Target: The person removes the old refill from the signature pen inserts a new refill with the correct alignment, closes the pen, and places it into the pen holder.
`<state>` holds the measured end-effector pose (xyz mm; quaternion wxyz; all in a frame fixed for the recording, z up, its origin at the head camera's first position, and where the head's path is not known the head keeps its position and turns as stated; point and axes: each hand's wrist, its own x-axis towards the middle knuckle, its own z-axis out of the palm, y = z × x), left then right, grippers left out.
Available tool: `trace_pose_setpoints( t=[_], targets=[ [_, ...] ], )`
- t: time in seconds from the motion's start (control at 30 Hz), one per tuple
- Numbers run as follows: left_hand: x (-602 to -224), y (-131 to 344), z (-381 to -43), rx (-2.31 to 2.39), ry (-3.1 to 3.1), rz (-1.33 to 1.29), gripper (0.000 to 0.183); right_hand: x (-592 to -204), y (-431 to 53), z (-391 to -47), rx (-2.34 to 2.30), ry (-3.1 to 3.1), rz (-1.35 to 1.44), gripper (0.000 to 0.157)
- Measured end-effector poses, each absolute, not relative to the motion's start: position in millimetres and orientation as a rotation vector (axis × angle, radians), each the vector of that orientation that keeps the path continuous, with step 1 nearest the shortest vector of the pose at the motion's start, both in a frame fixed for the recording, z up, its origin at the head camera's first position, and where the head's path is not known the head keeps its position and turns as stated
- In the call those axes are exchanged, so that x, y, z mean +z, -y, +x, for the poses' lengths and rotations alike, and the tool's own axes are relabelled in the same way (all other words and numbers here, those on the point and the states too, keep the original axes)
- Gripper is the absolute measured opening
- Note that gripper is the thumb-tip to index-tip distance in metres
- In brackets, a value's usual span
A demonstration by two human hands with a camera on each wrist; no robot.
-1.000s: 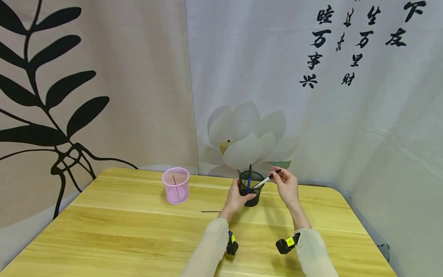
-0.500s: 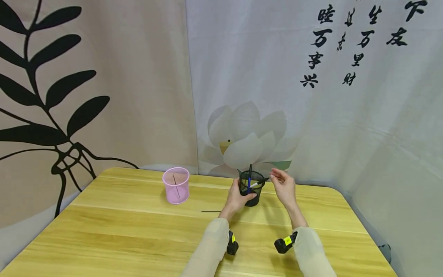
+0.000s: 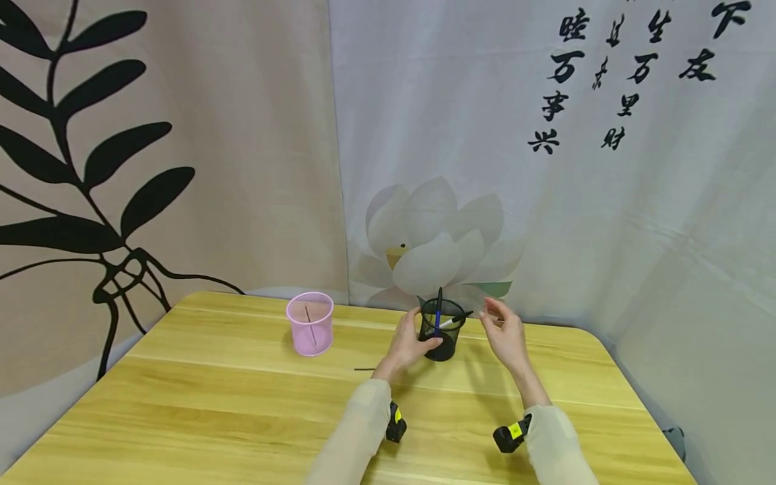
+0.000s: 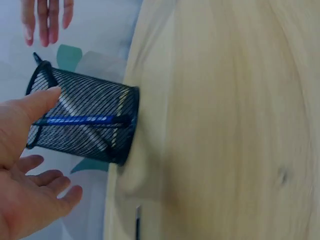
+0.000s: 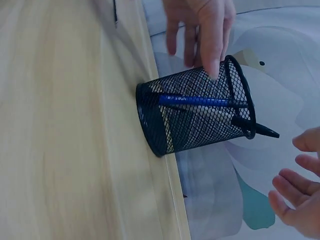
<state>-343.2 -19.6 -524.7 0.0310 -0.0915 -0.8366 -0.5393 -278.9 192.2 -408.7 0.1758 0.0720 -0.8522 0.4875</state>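
A black mesh pen holder (image 3: pixel 442 351) stands upright near the table's back edge. Inside it are a blue pen (image 4: pixel 85 120), nearly upright, and a white marker (image 3: pixel 448 323) leaning right, its black cap (image 5: pixel 267 131) poking past the rim. My left hand (image 3: pixel 407 343) is at the holder's left side, fingers spread apart; in the left wrist view its thumb overlaps the mesh while the other fingers hang away from it. Off to the right of the rim, my right hand (image 3: pixel 504 333) has loosely bent fingers and holds nothing.
A pink cup (image 3: pixel 311 340) with a thin dark stick (image 3: pixel 310 323) in it stands to the left on the wooden table (image 3: pixel 230 404). Another thin dark rod (image 3: pixel 364 369) lies on the table beside my left wrist. A printed curtain (image 3: pixel 254 168) hangs behind the table.
The white marker has left my right hand and dropped into the pen holder. My right hand has shifted away to the right; the left hand has loosened and drawn slightly back left.
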Motion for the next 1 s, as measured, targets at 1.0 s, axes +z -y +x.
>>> trace_pose_setpoints(
  t=[1.0],
  targets=[
    [-505,178,-318,-0.533,2.571,-0.524,0.1,-422,-206,-237,0.425,2.386,0.593,0.083]
  ],
)
